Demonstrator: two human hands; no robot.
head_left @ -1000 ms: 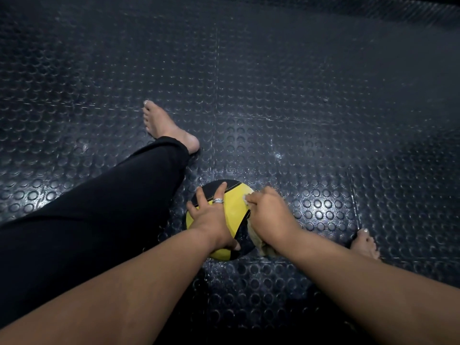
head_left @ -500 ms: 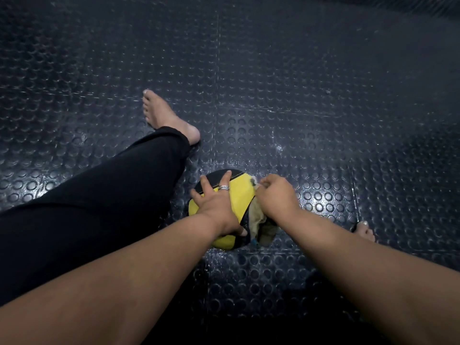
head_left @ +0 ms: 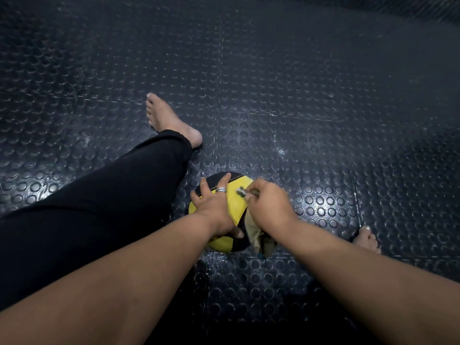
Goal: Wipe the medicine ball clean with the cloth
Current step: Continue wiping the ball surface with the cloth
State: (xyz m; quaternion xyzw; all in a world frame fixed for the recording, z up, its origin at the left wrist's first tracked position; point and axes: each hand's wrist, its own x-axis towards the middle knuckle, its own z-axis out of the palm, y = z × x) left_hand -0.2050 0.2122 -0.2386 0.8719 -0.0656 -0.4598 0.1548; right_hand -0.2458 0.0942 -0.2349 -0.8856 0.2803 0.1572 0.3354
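A yellow and black medicine ball [head_left: 237, 207] sits on the studded floor between my legs. My left hand [head_left: 214, 207] rests on its left side with fingers spread straight and a ring on one finger. My right hand [head_left: 268, 207] grips a pale beige cloth [head_left: 254, 234] and presses it on the ball's upper right. A bit of cloth shows at my fingertips and the rest hangs below my wrist. The ball's right side is hidden by the hand and cloth.
Dark rubber floor tiles [head_left: 298, 95] with raised round studs lie all around. My left leg in black trousers [head_left: 99, 210] stretches left of the ball, bare foot [head_left: 169, 120] ahead. My right foot [head_left: 366, 239] shows at the right.
My right hand has slid the cloth up and leftwards over the ball's top. My left hand has kept its place on the ball.
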